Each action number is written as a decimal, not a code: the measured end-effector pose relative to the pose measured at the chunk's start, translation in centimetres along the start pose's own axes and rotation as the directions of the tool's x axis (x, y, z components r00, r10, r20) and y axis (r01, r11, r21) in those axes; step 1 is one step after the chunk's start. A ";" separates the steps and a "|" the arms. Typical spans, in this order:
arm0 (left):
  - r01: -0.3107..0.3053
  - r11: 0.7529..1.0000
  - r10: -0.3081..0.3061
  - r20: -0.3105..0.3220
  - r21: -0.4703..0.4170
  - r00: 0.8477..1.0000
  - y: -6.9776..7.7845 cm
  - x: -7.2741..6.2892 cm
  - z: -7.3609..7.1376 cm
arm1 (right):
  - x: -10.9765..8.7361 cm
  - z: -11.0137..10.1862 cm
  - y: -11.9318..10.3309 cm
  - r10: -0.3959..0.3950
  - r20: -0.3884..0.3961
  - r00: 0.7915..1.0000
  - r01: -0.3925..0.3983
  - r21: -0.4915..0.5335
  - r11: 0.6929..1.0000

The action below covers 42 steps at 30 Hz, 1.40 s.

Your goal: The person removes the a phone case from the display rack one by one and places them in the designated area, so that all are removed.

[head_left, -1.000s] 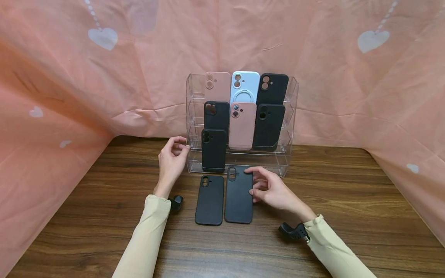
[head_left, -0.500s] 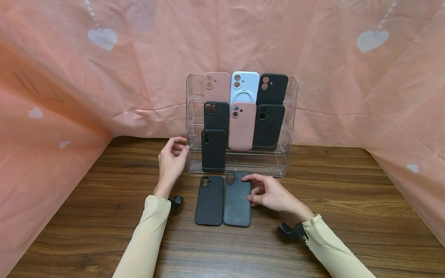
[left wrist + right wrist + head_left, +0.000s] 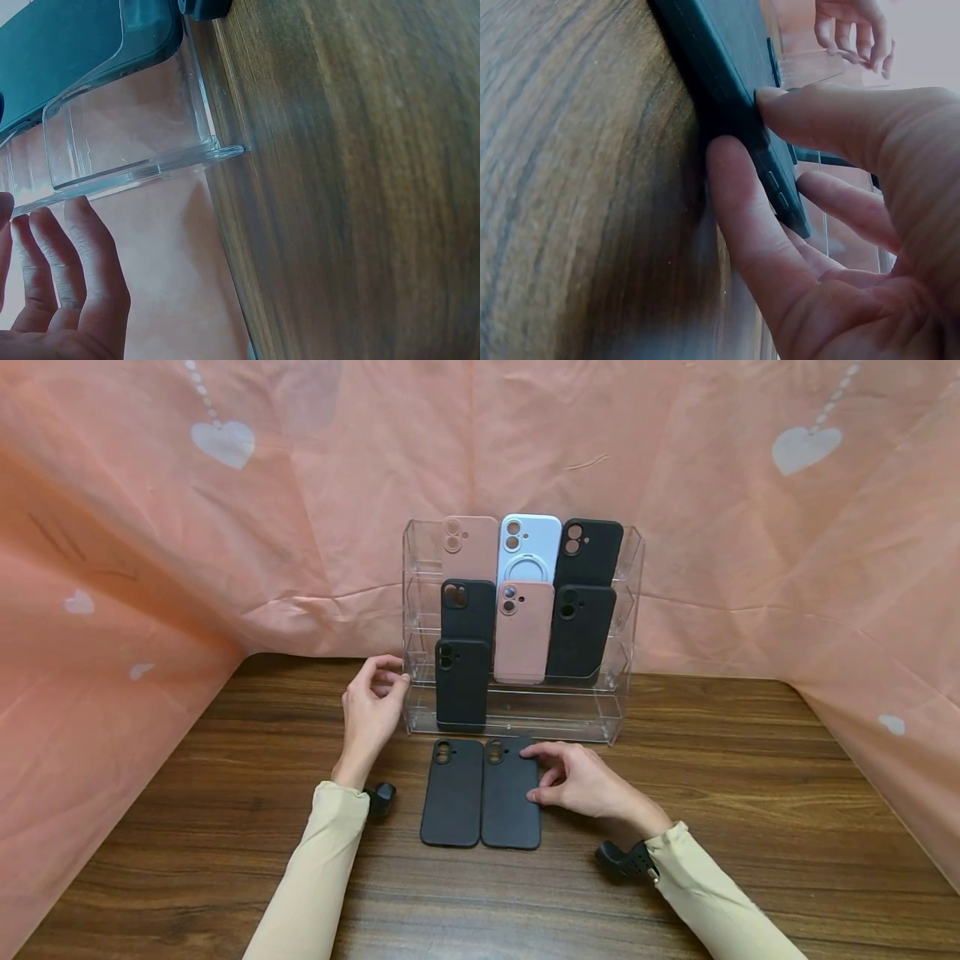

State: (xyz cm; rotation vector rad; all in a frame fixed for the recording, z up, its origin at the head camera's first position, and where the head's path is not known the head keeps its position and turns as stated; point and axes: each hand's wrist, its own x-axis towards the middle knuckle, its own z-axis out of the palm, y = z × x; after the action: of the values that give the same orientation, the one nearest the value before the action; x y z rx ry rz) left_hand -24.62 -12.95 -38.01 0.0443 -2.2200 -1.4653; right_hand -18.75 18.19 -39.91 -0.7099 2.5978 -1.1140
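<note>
My right hand (image 3: 583, 781) pinches the right edge of a black phone case (image 3: 512, 806) that lies close over the table. In the right wrist view, the thumb is on the back of this case (image 3: 731, 45) and another finger is at its side edge. A second black phone case (image 3: 452, 802) lies flat just to the left, camera cutout away from me. My left hand (image 3: 372, 706) holds the left side of a clear acrylic display rack (image 3: 555, 703). Fingertips meet the rack's side panel (image 3: 120, 180) in the left wrist view.
On the rack's tiers stand several phone cases: a pink case (image 3: 525, 639), a light blue case (image 3: 528, 539) with a ring, and black ones such as the front-left case (image 3: 461, 689). Pink cloth (image 3: 720, 527) hangs behind and beside the wooden table (image 3: 750, 777).
My right hand has brought its phone case down and slightly toward me, level with the second case. My left hand stays at the rack.
</note>
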 end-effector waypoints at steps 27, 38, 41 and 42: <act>-0.009 1.000 0.009 0.013 -0.002 1.000 0.0 -0.2 -0.1 | -0.1 0.4 -0.4 -0.091 -0.047 0.995 0.079 -0.223 0.972; -0.017 1.000 0.017 0.000 0.009 1.000 -0.1 -0.2 -0.1 | -0.2 0.6 -0.6 0.008 0.020 1.000 -0.006 -0.082 0.997; -0.022 1.000 0.022 -0.001 0.011 1.000 -0.1 -0.2 -0.1 | -0.1 0.6 -0.8 0.045 0.027 0.999 -0.044 -0.035 0.998; -0.022 1.000 0.022 0.001 0.012 1.000 -0.1 -0.1 -0.1 | -0.1 0.6 -0.8 0.047 0.024 0.999 -0.047 -0.031 0.998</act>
State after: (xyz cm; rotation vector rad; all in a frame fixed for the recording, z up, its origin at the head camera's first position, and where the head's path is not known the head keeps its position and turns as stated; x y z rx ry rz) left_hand -24.45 -13.06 -38.08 0.0225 -2.2235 -1.4400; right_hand -18.11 17.38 -39.76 -0.6611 2.6017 -1.0480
